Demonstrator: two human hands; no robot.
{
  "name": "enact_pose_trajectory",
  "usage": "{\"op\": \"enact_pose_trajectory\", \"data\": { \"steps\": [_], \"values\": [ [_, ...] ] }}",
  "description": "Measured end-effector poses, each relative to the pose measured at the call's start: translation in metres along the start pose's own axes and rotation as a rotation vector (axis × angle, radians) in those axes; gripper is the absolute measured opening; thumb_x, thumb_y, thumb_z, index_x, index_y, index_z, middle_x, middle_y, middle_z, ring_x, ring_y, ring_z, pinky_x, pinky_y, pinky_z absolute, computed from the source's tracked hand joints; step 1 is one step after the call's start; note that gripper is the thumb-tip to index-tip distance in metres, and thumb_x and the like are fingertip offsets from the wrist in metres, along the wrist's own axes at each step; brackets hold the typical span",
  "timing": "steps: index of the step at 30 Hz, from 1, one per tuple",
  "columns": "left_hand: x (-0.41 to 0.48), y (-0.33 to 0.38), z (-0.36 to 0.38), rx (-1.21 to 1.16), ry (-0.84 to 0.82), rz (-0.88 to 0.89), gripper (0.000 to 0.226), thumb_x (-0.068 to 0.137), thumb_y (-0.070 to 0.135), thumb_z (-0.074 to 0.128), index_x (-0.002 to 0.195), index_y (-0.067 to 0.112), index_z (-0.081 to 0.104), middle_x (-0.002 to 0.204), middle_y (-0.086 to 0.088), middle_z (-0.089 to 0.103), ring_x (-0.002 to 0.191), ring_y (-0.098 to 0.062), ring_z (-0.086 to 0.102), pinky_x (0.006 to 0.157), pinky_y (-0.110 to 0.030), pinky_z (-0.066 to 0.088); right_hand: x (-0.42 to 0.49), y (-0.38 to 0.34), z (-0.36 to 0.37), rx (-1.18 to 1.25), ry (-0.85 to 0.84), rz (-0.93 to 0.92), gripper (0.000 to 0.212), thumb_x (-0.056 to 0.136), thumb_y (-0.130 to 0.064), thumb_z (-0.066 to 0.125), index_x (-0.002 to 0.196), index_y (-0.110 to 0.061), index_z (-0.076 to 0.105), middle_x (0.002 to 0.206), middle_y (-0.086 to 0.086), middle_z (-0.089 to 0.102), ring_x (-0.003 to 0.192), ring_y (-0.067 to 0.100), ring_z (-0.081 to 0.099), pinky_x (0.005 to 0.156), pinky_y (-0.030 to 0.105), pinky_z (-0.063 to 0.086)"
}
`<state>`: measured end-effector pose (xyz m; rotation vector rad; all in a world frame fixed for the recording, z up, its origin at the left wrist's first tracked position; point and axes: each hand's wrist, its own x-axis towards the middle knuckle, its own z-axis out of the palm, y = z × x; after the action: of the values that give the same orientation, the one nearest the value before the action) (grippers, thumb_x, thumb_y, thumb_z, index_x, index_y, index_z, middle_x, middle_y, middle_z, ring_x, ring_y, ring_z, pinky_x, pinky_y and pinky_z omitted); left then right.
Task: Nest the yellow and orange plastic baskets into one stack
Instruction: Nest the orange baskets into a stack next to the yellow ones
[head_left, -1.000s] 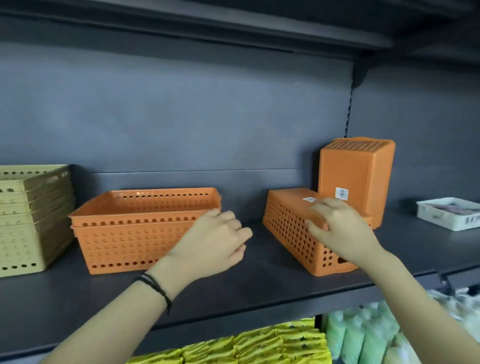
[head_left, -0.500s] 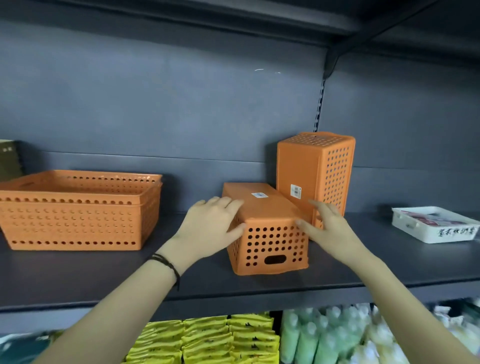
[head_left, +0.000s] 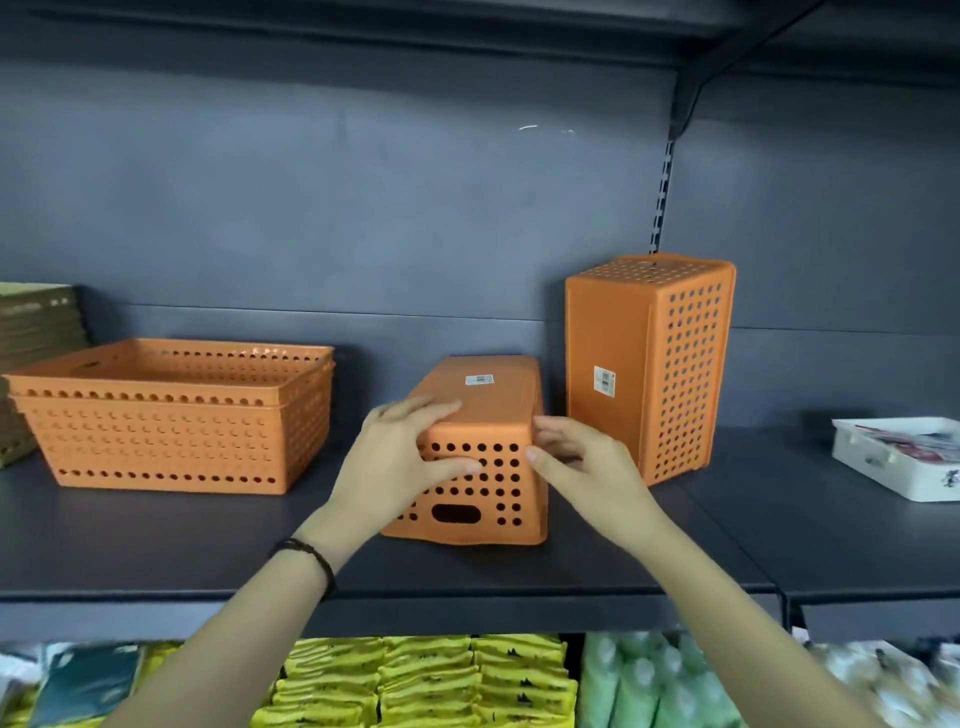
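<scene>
Hands, left (head_left: 397, 457) and right (head_left: 582, 462), clasp one overturned orange basket (head_left: 483, 410) on the shelf (head_left: 156, 540). Another upended basket (head_left: 649, 364) stands at 2 o'clock; two nested orange baskets (head_left: 171, 415) at 9 o'clock.

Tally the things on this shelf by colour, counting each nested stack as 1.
Orange: 3, the nested stack, the upside-down basket under both hands, the basket on end.
Yellow: 1, the stack at the left edge.
White: 1, the tray.
Total: 5

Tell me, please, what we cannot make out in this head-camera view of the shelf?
- Yellow basket stack: cut off by the left edge.
- Label on the overturned orange basket: too small to read.
- Basket's near end: partly covered by the left hand.
- White tray: cut by the right edge.
</scene>
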<state>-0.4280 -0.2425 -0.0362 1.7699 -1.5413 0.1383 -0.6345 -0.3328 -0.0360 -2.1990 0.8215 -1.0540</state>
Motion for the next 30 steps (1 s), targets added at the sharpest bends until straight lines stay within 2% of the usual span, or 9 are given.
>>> {"op": "enact_pose_trajectory", "data": {
  "steps": [2,5,8,12,16,19,24,28,30],
  "values": [
    [0.001,-0.009,-0.007,-0.183,0.079,-0.079,0.077,0.062,0.057,0.079,0.132,0.034,0.058,0.14,0.002,0.054,0.13,-0.018,0.046,0.109,-0.034,0.036,0.002,-0.003,0.001,0.092,-0.069,-0.059,0.039,0.094,-0.023,0.06,0.132,-0.032,0.056,0.126,-0.012,0.061,0.115,-0.001,0.056,0.098,0.022,0.048],
    [0.004,-0.016,-0.022,-0.393,0.22,-0.239,0.058,0.07,0.036,0.082,0.125,0.027,0.066,0.113,0.008,0.069,0.101,-0.003,0.063,0.094,-0.03,0.051,0.006,-0.006,-0.001,0.179,-0.124,-0.09,0.036,0.097,-0.023,0.055,0.124,-0.048,0.051,0.127,-0.018,0.055,0.117,-0.006,0.053,0.093,0.009,0.043],
    [0.008,-0.023,-0.038,-0.716,0.322,-0.422,0.036,0.079,0.034,0.076,0.113,0.025,0.07,0.089,0.018,0.073,0.087,0.001,0.067,0.073,-0.023,0.055,0.012,0.0,-0.003,0.27,-0.035,-0.009,0.036,0.099,-0.03,0.052,0.131,-0.044,0.05,0.137,-0.015,0.049,0.12,-0.012,0.046,0.088,0.003,0.036],
    [0.003,-0.034,-0.048,-0.95,0.291,-0.664,0.046,0.083,0.048,0.067,0.118,0.019,0.067,0.104,0.0,0.073,0.102,-0.02,0.066,0.073,-0.039,0.055,0.019,0.002,0.001,0.306,-0.044,0.061,0.043,0.098,-0.041,0.047,0.14,-0.046,0.038,0.148,-0.023,0.033,0.127,-0.01,0.032,0.107,0.022,0.025],
    [-0.006,-0.03,-0.039,-1.01,0.251,-0.713,0.05,0.087,0.054,0.059,0.121,0.018,0.061,0.109,-0.003,0.072,0.101,-0.021,0.065,0.073,-0.042,0.055,0.008,-0.027,0.027,0.337,-0.253,-0.015,0.071,0.077,-0.071,0.055,0.143,-0.048,0.039,0.147,-0.023,0.041,0.132,-0.01,0.038,0.112,0.024,0.031],
    [-0.011,-0.019,-0.028,-1.077,0.245,-0.736,0.046,0.09,0.053,0.054,0.12,0.018,0.056,0.111,-0.005,0.069,0.1,-0.023,0.064,0.075,-0.046,0.056,-0.001,-0.05,0.057,0.176,-0.286,-0.123,0.069,0.083,-0.044,0.069,0.145,-0.034,0.041,0.138,-0.018,0.053,0.127,-0.005,0.047,0.104,0.016,0.038],
    [-0.014,-0.015,-0.03,-0.933,0.174,-0.656,0.043,0.095,0.049,0.05,0.132,0.026,0.048,0.113,0.009,0.062,0.112,-0.017,0.055,0.097,-0.047,0.043,0.005,-0.058,0.064,0.256,-0.084,-0.082,0.046,0.093,-0.011,0.062,0.137,-0.021,0.053,0.118,-0.005,0.07,0.109,0.005,0.064,0.093,0.027,0.054],
    [-0.012,-0.014,-0.048,-0.523,0.374,-0.269,0.077,0.089,0.033,0.066,0.152,0.03,0.021,0.149,0.008,0.034,0.14,-0.008,0.028,0.109,-0.028,0.026,0.01,-0.061,0.055,0.272,-0.047,-0.11,0.039,0.093,0.0,0.056,0.126,-0.02,0.064,0.099,-0.019,0.071,0.094,-0.005,0.067,0.08,0.017,0.056],
    [-0.008,-0.012,-0.061,-0.275,0.361,-0.045,0.076,0.089,0.036,0.066,0.148,0.046,0.019,0.155,0.006,0.023,0.145,-0.004,0.016,0.112,-0.026,0.018,0.013,-0.062,0.053,0.208,-0.027,-0.152,0.038,0.093,0.001,0.056,0.123,-0.019,0.067,0.105,-0.016,0.073,0.098,-0.004,0.067,0.088,0.021,0.055]
  ]
}}
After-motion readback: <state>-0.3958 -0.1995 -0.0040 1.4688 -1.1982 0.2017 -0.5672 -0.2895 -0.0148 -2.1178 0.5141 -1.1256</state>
